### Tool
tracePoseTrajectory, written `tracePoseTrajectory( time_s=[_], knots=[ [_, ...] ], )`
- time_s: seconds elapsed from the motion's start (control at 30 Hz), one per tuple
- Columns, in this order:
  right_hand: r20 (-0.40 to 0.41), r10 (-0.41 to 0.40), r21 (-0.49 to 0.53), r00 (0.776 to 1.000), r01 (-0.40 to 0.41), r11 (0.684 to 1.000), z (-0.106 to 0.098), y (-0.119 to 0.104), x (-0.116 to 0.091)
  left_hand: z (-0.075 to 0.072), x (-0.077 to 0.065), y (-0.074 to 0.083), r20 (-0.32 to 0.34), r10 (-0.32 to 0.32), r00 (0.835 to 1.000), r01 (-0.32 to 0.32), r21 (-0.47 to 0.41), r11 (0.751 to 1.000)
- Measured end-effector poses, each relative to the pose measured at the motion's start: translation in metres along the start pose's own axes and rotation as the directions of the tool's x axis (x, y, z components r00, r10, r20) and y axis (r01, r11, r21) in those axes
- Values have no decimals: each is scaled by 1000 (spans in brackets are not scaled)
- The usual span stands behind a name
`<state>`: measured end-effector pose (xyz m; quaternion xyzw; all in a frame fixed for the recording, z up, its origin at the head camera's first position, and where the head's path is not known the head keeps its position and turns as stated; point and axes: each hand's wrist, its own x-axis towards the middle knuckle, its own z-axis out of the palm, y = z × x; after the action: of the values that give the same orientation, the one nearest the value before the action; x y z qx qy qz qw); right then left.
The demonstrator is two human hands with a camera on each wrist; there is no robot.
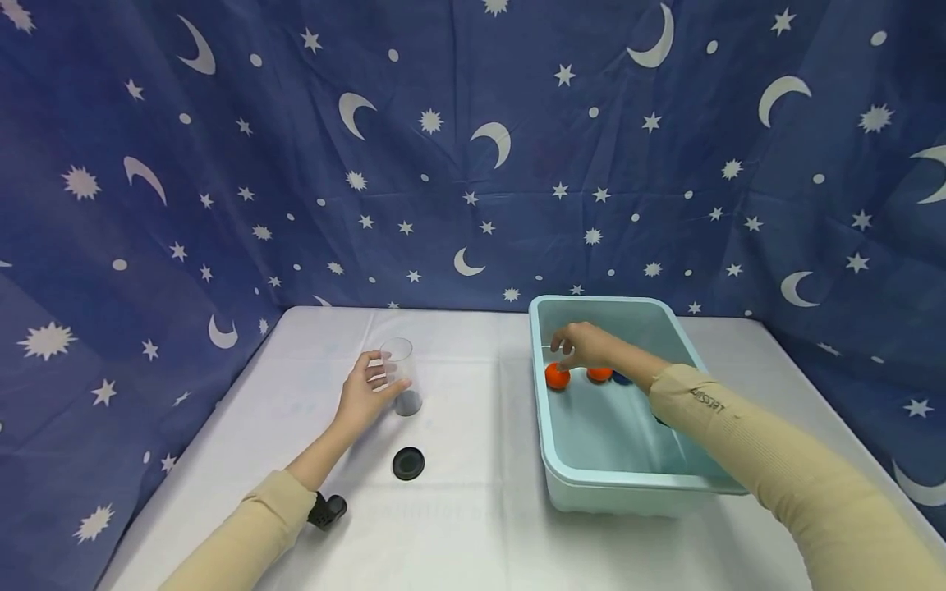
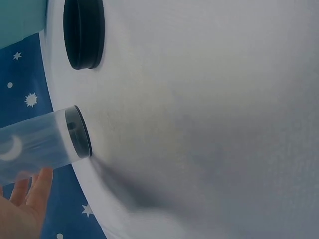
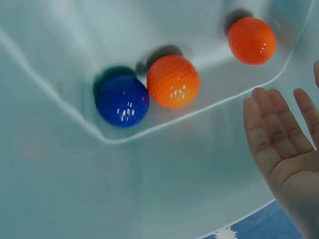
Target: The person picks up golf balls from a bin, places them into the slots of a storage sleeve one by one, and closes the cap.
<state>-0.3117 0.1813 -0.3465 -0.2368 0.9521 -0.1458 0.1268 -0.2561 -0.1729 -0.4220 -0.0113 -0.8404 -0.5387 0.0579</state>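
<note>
A clear cylindrical tube (image 1: 405, 369) with a dark base stands upright on the white table. My left hand (image 1: 367, 392) is around it, fingers on the far left side and thumb across the front; the left wrist view has the fingertips at the wall of the tube (image 2: 37, 144). A round black lid (image 1: 408, 464) lies nearer me. Inside the light teal bin (image 1: 550, 443), my right hand (image 1: 587, 345) hovers with fingers extended and holds nothing. Below it are an orange ball (image 3: 252, 41), another orange ball (image 3: 173, 81) and a blue ball (image 3: 122, 100) beside that one.
A black device (image 1: 328, 510) sits under the left wrist. The bin's front rim (image 1: 643, 480) rises between the right forearm and the table. Dark blue cloth (image 1: 443, 164) with moons and stars hangs behind and beside the white table (image 1: 458, 525).
</note>
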Motion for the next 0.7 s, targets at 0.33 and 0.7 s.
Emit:
tracePoseTrajectory(
  time_s=[0.33,0.7],
  knots=[
    [43,74,14,996,-75,997,7,10,10,1,-1,5,41,16,999,-17,25,1000],
    [36,79,39,996,-80,996,25,16,19,9,-2,9,2,38,999,-38,19,999]
  ],
)
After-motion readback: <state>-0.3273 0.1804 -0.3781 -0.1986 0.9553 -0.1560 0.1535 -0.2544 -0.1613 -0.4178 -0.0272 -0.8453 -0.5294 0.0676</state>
